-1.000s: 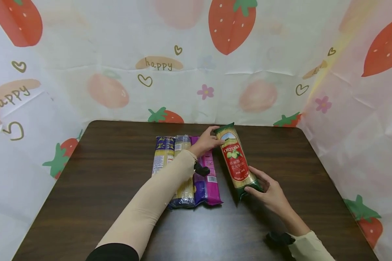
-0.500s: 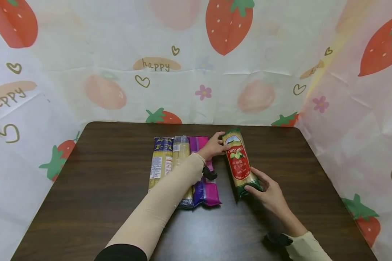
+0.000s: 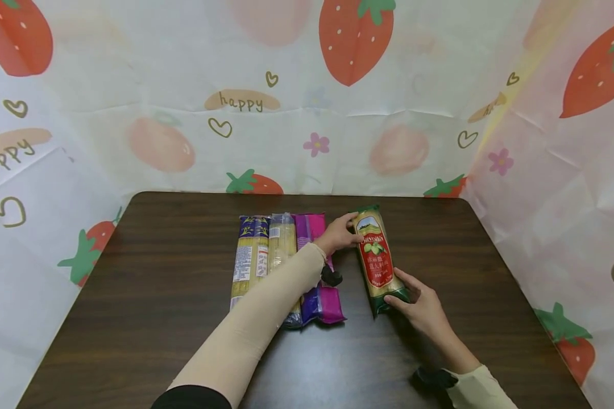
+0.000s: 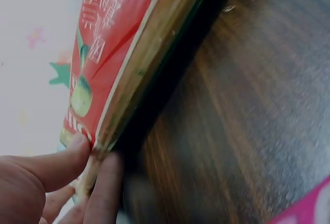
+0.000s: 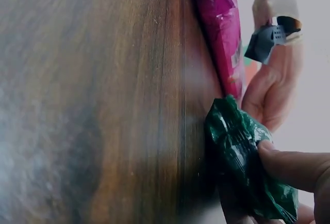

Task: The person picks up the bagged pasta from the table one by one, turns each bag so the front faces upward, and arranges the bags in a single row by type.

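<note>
Both hands hold a green-and-gold spaghetti packet (image 3: 380,261) with a red label, lying lengthwise away from me and slightly tilted. At its far end my left hand (image 3: 339,234) pinches the left edge; the left wrist view shows thumb (image 4: 62,165) on the label side and fingers beneath. My right hand (image 3: 424,307) grips the near green end, its thumb on top of the crinkled wrapper (image 5: 242,157) in the right wrist view. Left of this packet lies a purple-and-pink packet (image 3: 330,305), partly hidden under my left wrist.
Beside the pink packet lie a clear-wrapped pasta packet (image 3: 282,241) and a blue-and-yellow one (image 3: 251,255), side by side; my left forearm crosses over them. The brown wooden table (image 3: 133,318) meets a strawberry-print cloth (image 3: 286,136) at the back and sides.
The far end of the green packet has shifted right and come down nearer the table, straightening somewhat. My left hand moved right with it; the right hand stays at the near end.
</note>
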Tool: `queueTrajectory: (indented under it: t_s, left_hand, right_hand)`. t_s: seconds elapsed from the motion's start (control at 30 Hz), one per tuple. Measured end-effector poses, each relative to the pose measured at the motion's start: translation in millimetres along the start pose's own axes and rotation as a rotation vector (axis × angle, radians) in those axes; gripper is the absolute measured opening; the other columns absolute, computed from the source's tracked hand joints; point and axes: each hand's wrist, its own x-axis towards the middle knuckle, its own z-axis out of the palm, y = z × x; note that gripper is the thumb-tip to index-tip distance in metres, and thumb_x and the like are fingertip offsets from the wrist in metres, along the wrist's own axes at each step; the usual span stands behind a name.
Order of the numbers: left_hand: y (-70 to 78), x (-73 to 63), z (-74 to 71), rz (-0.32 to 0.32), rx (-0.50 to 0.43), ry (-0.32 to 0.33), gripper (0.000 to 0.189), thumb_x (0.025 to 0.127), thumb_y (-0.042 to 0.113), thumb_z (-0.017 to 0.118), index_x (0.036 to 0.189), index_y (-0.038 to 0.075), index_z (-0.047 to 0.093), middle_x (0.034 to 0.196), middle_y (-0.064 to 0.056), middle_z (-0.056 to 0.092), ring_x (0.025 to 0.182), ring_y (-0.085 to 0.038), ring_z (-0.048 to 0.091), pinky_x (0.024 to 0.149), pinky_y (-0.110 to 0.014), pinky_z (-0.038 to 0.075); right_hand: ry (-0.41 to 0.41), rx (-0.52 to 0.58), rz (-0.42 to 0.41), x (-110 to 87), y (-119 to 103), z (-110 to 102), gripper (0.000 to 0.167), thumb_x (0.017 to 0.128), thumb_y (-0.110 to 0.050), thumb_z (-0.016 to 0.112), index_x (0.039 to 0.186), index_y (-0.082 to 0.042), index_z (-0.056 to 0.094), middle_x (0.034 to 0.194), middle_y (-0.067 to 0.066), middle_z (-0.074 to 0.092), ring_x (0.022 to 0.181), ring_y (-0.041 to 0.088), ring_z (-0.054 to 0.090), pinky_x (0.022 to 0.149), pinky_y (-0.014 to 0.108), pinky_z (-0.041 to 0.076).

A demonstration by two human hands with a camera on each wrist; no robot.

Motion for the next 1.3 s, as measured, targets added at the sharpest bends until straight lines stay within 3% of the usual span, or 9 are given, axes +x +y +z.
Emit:
queueTrajectory:
  t_s: [0.1, 0.3, 0.5, 0.73, 0.93, 1.1, 1.2, 1.3]
  left_hand:
    - [1.9, -2.9, 2.1, 0.017, 0.084, 0.029, 0.074, 0.102, -0.001, 0.071, 0.167, 0.006, 0.036, 0.162, -0.028, 0.045, 0.132, -0.042, 0.062, 0.102, -0.044, 0.06]
    - [-0.2, -4.3, 0.8, 0.031, 0.276, 0.052, 0.075, 0.101, 0.011, 0.078, 0.165, 0.006, 0.041, 0.162, -0.022, 0.048, 0.148, -0.036, 0.048, 0.117, -0.046, 0.047]
    - [2.4, -8.4, -7.0, 0.038, 0.263, 0.007, 0.073, 0.1, 0.009, 0.078, 0.164, 0.004, 0.042, 0.165, -0.025, 0.043, 0.151, -0.038, 0.043, 0.118, -0.048, 0.045]
    - [4.3, -12.7, -16.6, 0.04, 0.303, -0.043, 0.065, 0.104, 0.011, 0.074, 0.162, 0.004, 0.046, 0.16, -0.027, 0.046, 0.141, -0.039, 0.054, 0.106, -0.043, 0.055]
    - [5.4, -13.7, -32.5, 0.101, 0.419, -0.111, 0.055, 0.106, 0.015, 0.072, 0.156, 0.004, 0.053, 0.152, -0.024, 0.057, 0.135, -0.037, 0.06, 0.099, -0.04, 0.058]
    - [8.1, -20.8, -52.0, 0.162, 0.45, -0.119, 0.049, 0.107, 0.013, 0.07, 0.153, 0.002, 0.056, 0.148, -0.023, 0.061, 0.128, -0.035, 0.065, 0.089, -0.036, 0.058]
    - [7.2, -26.2, -63.9, 0.199, 0.466, -0.093, 0.047, 0.107, 0.013, 0.069, 0.151, 0.001, 0.058, 0.147, -0.021, 0.063, 0.128, -0.034, 0.064, 0.093, -0.038, 0.057]
    - [7.6, -31.1, -75.5, 0.223, 0.494, -0.062, 0.045, 0.107, 0.012, 0.069, 0.149, 0.001, 0.06, 0.148, -0.021, 0.062, 0.133, -0.036, 0.06, 0.107, -0.045, 0.053]
  right_hand:
    - [-0.01, -0.012, 0.013, 1.0, 0.4, 0.4, 0.07, 0.098, -0.012, 0.082, 0.159, 0.002, 0.05, 0.161, 0.025, 0.048, 0.147, 0.041, 0.05, 0.116, 0.05, 0.045]
    - [-0.032, -0.046, 0.066, 0.9, 2.3, -0.4, 0.071, 0.099, -0.016, 0.081, 0.16, 0.001, 0.047, 0.163, 0.026, 0.046, 0.147, 0.043, 0.049, 0.117, 0.055, 0.044]
    - [-0.033, -0.084, 0.06, 2.6, 2.2, -0.1, 0.071, 0.1, -0.016, 0.08, 0.16, 0.003, 0.047, 0.16, 0.028, 0.048, 0.144, 0.045, 0.052, 0.117, 0.058, 0.045]
    - [-0.038, -0.178, 0.055, 1.5, -3.5, 1.0, 0.068, 0.1, -0.012, 0.08, 0.156, 0.008, 0.048, 0.15, 0.035, 0.054, 0.131, 0.049, 0.062, 0.107, 0.06, 0.052]
    - [-0.004, -0.23, 0.014, 0.3, -12.9, 1.7, 0.066, 0.099, -0.011, 0.079, 0.154, 0.011, 0.049, 0.15, 0.034, 0.049, 0.136, 0.049, 0.053, 0.111, 0.063, 0.047]
    - [0.058, -0.195, -0.034, -2.1, -21.5, 7.8, 0.065, 0.1, -0.013, 0.079, 0.155, 0.007, 0.051, 0.15, 0.029, 0.05, 0.143, 0.047, 0.049, 0.116, 0.064, 0.044]
    - [0.092, -0.182, -0.062, -3.9, -25.3, 14.7, 0.064, 0.099, -0.012, 0.08, 0.155, 0.004, 0.053, 0.149, 0.026, 0.052, 0.14, 0.045, 0.052, 0.114, 0.063, 0.046]
    - [0.124, -0.194, -0.105, -4.9, -28.3, 21.6, 0.063, 0.096, -0.011, 0.083, 0.153, 0.0, 0.057, 0.146, 0.024, 0.056, 0.134, 0.043, 0.055, 0.108, 0.063, 0.049]
